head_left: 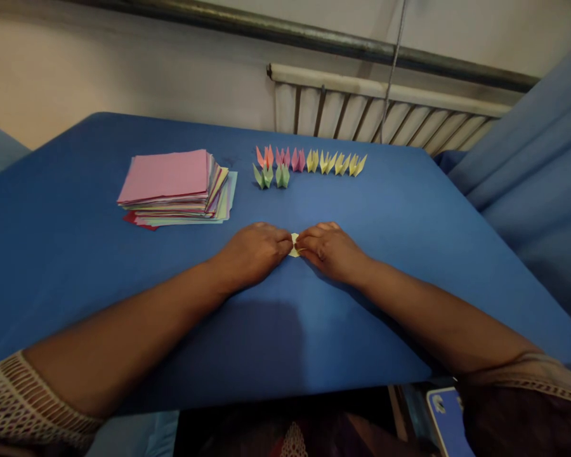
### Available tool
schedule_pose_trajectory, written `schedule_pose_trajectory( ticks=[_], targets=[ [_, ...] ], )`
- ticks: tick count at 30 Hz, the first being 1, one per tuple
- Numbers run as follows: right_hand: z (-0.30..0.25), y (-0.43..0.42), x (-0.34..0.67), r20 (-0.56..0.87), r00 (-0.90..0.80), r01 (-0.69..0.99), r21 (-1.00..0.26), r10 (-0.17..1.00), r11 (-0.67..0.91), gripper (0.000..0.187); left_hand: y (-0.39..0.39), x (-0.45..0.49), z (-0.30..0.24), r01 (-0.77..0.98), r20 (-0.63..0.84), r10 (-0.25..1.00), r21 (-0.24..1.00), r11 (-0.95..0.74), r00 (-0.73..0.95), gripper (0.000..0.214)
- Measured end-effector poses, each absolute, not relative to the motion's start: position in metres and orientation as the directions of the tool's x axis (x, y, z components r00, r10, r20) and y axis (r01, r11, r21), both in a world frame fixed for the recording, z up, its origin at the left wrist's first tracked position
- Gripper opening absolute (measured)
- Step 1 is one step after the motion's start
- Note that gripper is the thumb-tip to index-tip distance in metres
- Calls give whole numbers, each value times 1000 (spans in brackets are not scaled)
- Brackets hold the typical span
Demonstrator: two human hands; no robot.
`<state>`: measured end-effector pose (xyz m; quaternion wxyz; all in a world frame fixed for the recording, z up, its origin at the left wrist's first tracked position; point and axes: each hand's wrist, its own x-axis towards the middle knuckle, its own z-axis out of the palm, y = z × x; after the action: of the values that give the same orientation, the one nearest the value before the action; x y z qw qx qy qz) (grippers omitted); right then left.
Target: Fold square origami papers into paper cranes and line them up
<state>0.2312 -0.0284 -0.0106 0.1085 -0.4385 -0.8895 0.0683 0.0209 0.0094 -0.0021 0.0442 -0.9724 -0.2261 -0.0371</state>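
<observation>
Between my two hands, on the blue table, is a small folded piece of pale yellow paper (294, 245). My left hand (259, 251) closes its fingers on the paper's left side. From the right, my right hand (332, 251) pinches the other side, thumb and fingers together. Most of the paper is hidden under my fingertips; only a narrow strip shows in the middle. Beyond my hands stand several folded paper cranes: yellow cranes (327, 162), pink cranes (297, 160), an orange crane (265, 157) and green cranes (282, 176).
A thick stack of coloured paper sheets (166, 178), pink on top, lies at the left back of the blue table (385, 330). Behind the table are a radiator (352, 105) and a pipe (247, 25). A blue curtain (547, 158) hangs at the right.
</observation>
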Motion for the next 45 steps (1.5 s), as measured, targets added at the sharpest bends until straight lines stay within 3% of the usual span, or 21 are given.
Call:
schedule_pose_trajectory(
  ticks=[5,15,28,36,41,45],
  targets=[
    [-13,-27,231,145,-581,772,-212,801,599,25,9,22,-1,504,130,497,-20,-864,858,24],
    [-18,-25,229,153,-572,796,-136,806,590,24,9,23,-3,493,147,498,72,-867,854,25],
    [-32,-19,231,258,-468,716,-449,845,534,18,16,25,-12,558,175,702,488,-670,690,22],
    [-33,-17,227,247,-296,754,-533,923,384,11,16,29,-11,619,174,745,454,-641,644,22],
    [-32,-14,227,273,-347,773,-459,897,439,11,15,30,-12,687,209,766,345,-640,608,22],
    [-32,-15,228,250,-316,831,-393,915,394,14,17,28,-14,724,199,800,344,-598,566,19]
  ],
)
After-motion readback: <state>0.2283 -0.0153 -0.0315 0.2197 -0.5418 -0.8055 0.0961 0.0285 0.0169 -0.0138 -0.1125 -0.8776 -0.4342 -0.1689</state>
